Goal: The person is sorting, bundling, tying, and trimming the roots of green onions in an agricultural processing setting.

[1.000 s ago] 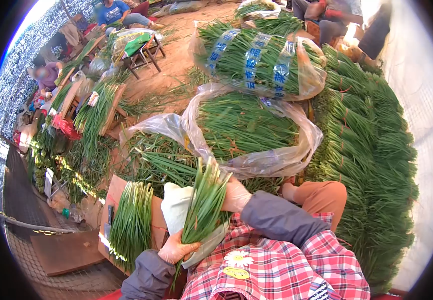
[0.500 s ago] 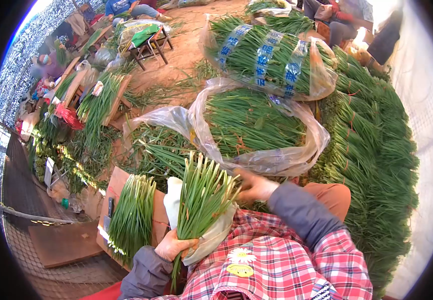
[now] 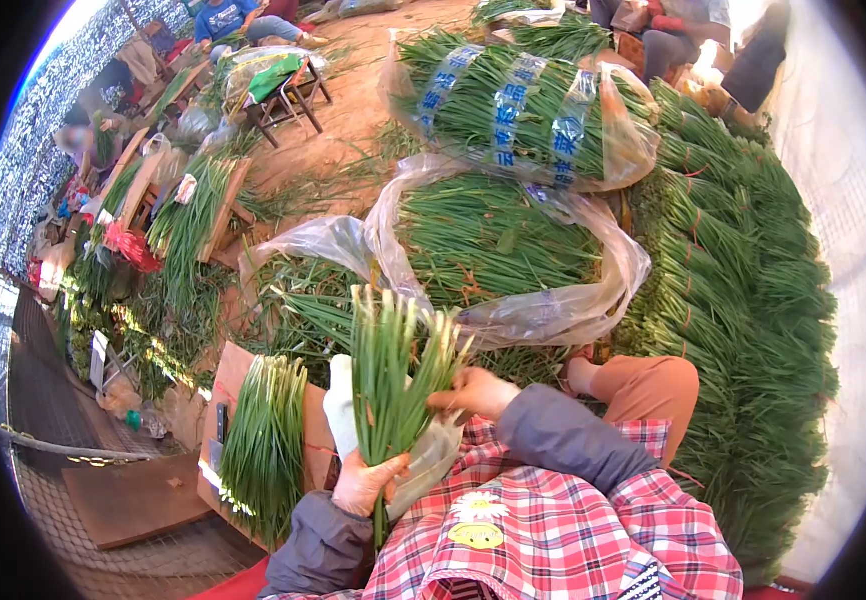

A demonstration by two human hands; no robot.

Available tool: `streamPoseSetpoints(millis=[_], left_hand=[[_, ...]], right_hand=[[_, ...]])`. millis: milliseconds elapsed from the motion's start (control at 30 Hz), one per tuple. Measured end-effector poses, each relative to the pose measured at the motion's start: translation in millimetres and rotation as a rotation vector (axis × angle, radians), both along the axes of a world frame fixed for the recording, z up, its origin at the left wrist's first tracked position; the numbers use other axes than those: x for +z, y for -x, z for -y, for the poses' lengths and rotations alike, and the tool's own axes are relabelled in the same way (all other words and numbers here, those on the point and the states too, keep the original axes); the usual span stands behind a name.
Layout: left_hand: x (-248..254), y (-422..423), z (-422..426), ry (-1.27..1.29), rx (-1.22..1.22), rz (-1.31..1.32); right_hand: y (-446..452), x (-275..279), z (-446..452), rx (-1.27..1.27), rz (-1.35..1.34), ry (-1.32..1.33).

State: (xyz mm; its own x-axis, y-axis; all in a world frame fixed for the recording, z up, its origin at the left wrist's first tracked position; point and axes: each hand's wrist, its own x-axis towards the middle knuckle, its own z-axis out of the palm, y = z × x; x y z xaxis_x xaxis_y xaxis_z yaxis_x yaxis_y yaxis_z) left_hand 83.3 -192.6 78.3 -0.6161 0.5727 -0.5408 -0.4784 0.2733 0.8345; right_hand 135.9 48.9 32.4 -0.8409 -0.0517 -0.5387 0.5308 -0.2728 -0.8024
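Note:
My left hand (image 3: 365,484) is wrapped round the lower part of a bunch of Chinese chives (image 3: 390,390). The bunch stands upright above my lap, pale cut ends at the top. At its right side the fingers of my right hand (image 3: 478,392) are closed on a few stalks; the fingertips are partly hidden among them. Behind the bunch lies a whitish cloth or bag (image 3: 341,408) over my leg. To the left, another pile of chives (image 3: 265,440) rests on a wooden board (image 3: 320,425), beside a dark-handled knife (image 3: 221,422).
An opened plastic bag (image 3: 553,322) of chives lies in front, with a full printed bag (image 3: 618,150) behind it. Stacked bundles (image 3: 743,350) line the right. A folding stool (image 3: 293,100) and seated people are farther back.
My right hand has moved left from beside the bunch and closed on stalks at its edge. My left hand has risen slightly with the bunch, which stands more upright.

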Motion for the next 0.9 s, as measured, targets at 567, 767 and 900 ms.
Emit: streamPoseSetpoints(millis=[567,767,900], left_hand=[[-7,-7,-5,0.073,-0.019,-0.108],[-2,-13,-17,0.158,-0.075,-0.226],[3,-5,-10,0.097,-0.051,-0.081]], right_hand=[[-9,-15,-18,-0.061,0.192,0.037],[-3,-24,6,-0.122,0.122,0.009],[-6,-44,-26,-0.59,0.114,0.214]])
